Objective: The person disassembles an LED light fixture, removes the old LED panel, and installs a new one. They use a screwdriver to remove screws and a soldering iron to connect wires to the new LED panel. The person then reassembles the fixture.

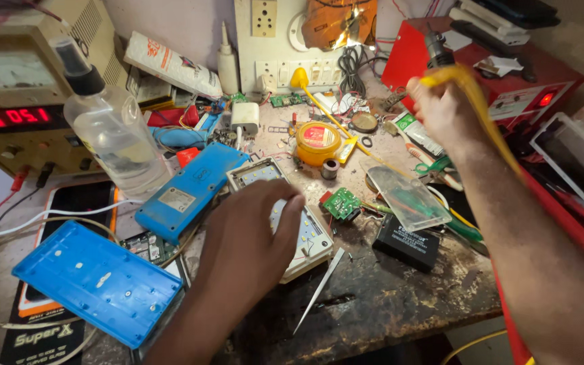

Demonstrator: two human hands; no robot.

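Note:
My left hand [248, 233] rests flat on a white LED panel board [309, 233] at the middle of the worn workbench, fingers spread over it. My right hand [441, 108] is raised at the upper right, shut on a soldering iron [436, 49] whose yellow cord [488, 122] runs down along my forearm. A pair of tweezers [319, 287] lies just right of my left hand. Next to the panel sits a small green circuit board [341, 203].
Two blue plastic case halves [96, 280] [190, 189] lie at left, near a clear bottle [113, 135] and a bench power supply [21, 101]. A yellow solder tin [317, 142], a clear plastic cover [407, 196], a black block [407, 243] and a red box [508, 74] crowd the right.

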